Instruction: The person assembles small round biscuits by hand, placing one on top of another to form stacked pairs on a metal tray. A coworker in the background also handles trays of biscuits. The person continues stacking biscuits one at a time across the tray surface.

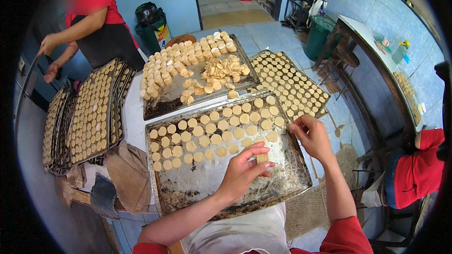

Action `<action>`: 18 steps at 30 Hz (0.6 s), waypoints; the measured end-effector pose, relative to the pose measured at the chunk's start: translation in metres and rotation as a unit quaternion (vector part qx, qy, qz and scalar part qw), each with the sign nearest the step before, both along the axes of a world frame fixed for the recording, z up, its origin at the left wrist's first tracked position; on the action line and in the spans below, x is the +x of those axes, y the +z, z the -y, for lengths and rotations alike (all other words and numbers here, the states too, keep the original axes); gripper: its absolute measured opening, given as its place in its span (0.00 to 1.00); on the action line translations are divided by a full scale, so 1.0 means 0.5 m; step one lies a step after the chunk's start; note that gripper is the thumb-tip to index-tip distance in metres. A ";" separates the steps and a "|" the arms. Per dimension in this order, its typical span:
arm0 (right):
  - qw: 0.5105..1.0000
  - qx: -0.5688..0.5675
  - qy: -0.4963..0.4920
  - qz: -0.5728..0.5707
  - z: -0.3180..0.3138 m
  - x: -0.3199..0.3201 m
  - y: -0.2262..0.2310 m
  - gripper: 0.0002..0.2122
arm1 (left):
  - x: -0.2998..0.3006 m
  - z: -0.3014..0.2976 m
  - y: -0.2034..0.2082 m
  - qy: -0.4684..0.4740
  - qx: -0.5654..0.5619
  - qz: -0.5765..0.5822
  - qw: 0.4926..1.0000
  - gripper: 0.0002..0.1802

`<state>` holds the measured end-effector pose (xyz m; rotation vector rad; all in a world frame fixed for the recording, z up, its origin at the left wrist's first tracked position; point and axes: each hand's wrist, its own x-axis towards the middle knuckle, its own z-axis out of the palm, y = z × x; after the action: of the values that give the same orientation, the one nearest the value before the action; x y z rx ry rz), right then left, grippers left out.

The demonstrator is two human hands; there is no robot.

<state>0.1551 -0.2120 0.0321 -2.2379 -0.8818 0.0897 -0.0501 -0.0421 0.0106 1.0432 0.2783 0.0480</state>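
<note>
My left hand is over the metal baking tray, its fingers and thumb closed round a short stack of round dough discs. On the tray's far half lie several rows of flat, pale dough discs. My right hand hovers at the tray's right edge, near the ends of the rows. Its fingers are bent and pinched together; whether a disc is between them I cannot make out.
Beyond my tray, another tray bears stacked discs and a loose dough pile. A filled tray sits at right. More filled trays lean at left by a person. Another person is at far right.
</note>
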 end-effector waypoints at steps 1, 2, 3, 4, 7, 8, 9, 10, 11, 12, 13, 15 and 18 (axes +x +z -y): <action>0.998 0.033 0.019 -0.054 -0.001 0.003 -0.005 0.12 | 0.009 0.000 -0.003 -0.014 0.000 0.004 1.000 0.21; 0.991 0.065 0.038 -0.108 -0.002 0.004 -0.009 0.13 | 0.020 0.005 -0.007 -0.028 0.000 0.009 1.000 0.21; 0.997 0.033 0.028 -0.059 -0.002 0.002 -0.011 0.13 | 0.029 0.011 -0.012 -0.042 0.000 0.013 0.999 0.22; 1.000 0.002 0.021 -0.009 -0.006 0.000 -0.013 0.13 | 0.037 0.015 -0.018 -0.050 0.004 0.011 0.999 0.22; 0.995 -0.046 -0.003 0.085 0.000 -0.006 -0.024 0.14 | 0.053 0.029 -0.025 -0.045 0.013 0.014 0.999 0.22; 0.996 -0.034 -0.005 0.076 0.006 -0.010 -0.014 0.14 | 0.051 0.035 -0.023 -0.025 0.015 0.022 0.999 0.23; 0.997 -0.021 -0.007 0.067 0.012 -0.018 -0.005 0.14 | 0.047 0.040 -0.021 -0.005 0.015 0.030 0.999 0.23; 1.000 -0.006 -0.006 0.024 0.024 -0.032 0.008 0.14 | 0.042 0.040 -0.011 -0.001 0.009 0.029 1.000 0.24; 0.999 0.025 0.000 -0.037 0.039 -0.044 0.000 0.13 | 0.036 0.034 -0.005 -0.002 0.001 0.029 1.000 0.24; 0.993 0.072 0.039 -0.083 0.037 -0.071 0.013 0.11 | 0.023 0.025 0.000 0.002 -0.007 0.024 1.000 0.25; 0.978 0.096 0.069 -0.172 0.030 -0.112 0.032 0.10 | 0.007 0.015 0.006 0.007 -0.016 0.017 1.000 0.25; 0.951 0.097 0.145 -0.256 0.024 -0.172 0.044 0.11 | -0.026 0.000 0.017 -0.005 -0.009 0.013 1.000 0.24; 0.968 0.083 0.111 -0.208 -0.006 -0.212 0.049 0.11 | -0.077 -0.006 0.018 0.014 -0.009 0.015 1.000 0.23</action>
<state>0.0491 -0.2090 0.0564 -1.8620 -0.8645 0.5486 -0.0884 -0.0389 0.0196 1.0205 0.2655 0.0874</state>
